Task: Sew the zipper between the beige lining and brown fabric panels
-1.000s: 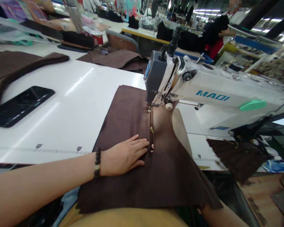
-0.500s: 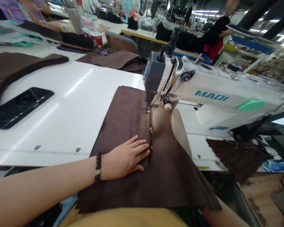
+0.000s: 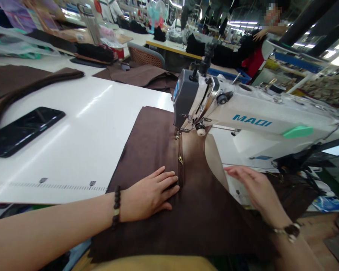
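while one machine (image 3: pixel 243 113) waits, two hands (left (image 3: pixel 149 194), right (image 3: pixel 254 186)) flank one zipper (image 3: pixel 180 162).

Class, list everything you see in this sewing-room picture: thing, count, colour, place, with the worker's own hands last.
brown fabric panel: one, dark brown, under the machine's needle
zipper: one, brass-toned, along the panel's seam
sewing machine: one, white and grey, right
phone: one, black, left on table
table: one, white
folded fabric: one, brown, far left
left hand: flat on the panel beside the zipper
right hand: open, above the panel's right edge
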`<state>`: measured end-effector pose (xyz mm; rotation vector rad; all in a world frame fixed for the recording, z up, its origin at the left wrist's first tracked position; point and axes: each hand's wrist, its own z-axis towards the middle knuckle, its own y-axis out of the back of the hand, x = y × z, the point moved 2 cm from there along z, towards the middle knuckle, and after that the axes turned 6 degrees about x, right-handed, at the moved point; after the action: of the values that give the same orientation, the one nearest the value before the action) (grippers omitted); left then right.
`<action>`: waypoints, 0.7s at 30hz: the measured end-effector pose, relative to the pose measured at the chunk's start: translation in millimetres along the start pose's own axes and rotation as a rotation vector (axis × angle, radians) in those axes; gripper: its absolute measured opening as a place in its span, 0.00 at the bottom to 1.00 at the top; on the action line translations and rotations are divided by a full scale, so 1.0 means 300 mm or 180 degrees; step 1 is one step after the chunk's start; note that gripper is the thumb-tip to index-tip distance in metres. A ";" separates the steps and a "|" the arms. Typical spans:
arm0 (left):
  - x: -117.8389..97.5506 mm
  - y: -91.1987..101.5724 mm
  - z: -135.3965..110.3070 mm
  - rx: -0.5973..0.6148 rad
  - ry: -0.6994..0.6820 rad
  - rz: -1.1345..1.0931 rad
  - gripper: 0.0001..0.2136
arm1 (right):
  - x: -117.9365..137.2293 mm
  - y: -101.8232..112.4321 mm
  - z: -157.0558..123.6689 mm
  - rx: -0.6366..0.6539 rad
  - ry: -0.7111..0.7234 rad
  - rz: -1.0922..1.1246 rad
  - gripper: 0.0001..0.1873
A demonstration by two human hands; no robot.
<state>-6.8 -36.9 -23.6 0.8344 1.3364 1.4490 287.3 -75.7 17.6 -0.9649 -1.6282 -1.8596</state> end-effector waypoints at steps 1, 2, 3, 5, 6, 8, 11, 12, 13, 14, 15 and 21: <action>0.000 -0.001 0.000 -0.0007 0.0001 0.0006 0.19 | 0.034 0.008 -0.003 -0.0085 0.0116 -0.0115 0.17; -0.001 -0.002 -0.001 -0.0001 0.0003 0.0011 0.19 | 0.079 0.003 -0.009 -0.0134 0.0377 -0.0307 0.16; -0.001 -0.003 -0.002 0.0003 0.0009 0.0023 0.19 | 0.130 -0.017 -0.016 -0.0097 0.0758 -0.0562 0.14; -0.001 -0.003 -0.004 0.0016 0.0022 0.0054 0.19 | 0.222 -0.105 -0.034 0.0345 0.1674 -0.1131 0.16; -0.002 -0.002 -0.004 0.0026 0.0027 0.0072 0.19 | 0.247 -0.163 -0.039 0.0648 0.1900 -0.1358 0.19; -0.003 -0.001 -0.004 0.0049 0.0029 0.0098 0.19 | 0.254 -0.277 -0.034 0.0870 0.2018 -0.1721 0.21; -0.005 0.002 -0.001 0.0089 0.0037 0.0098 0.19 | 0.193 -0.389 -0.011 0.0980 0.1895 -0.1990 0.21; -0.006 0.004 0.000 0.0092 0.0045 0.0093 0.19 | 0.170 -0.404 -0.005 0.0982 0.1859 -0.2007 0.21; -0.007 0.005 0.000 0.0090 0.0053 0.0086 0.19 | 0.153 -0.410 -0.001 0.0970 0.1845 -0.1999 0.21; -0.009 0.007 0.001 0.0077 0.0062 0.0078 0.19 | 0.141 -0.410 0.001 0.0970 0.1837 -0.1991 0.21; -0.012 0.008 0.001 0.0059 0.0075 0.0069 0.19 | 0.134 -0.405 0.002 0.0981 0.1837 -0.1982 0.21; -0.029 0.007 0.006 -0.0068 0.0147 0.0115 0.19 | 0.145 -0.381 0.000 0.0988 0.1858 -0.1901 0.21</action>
<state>-2.8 -44.4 -20.2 0.8193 1.3441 1.5163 173.9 -51.9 -22.1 0.2236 -1.8398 -1.8959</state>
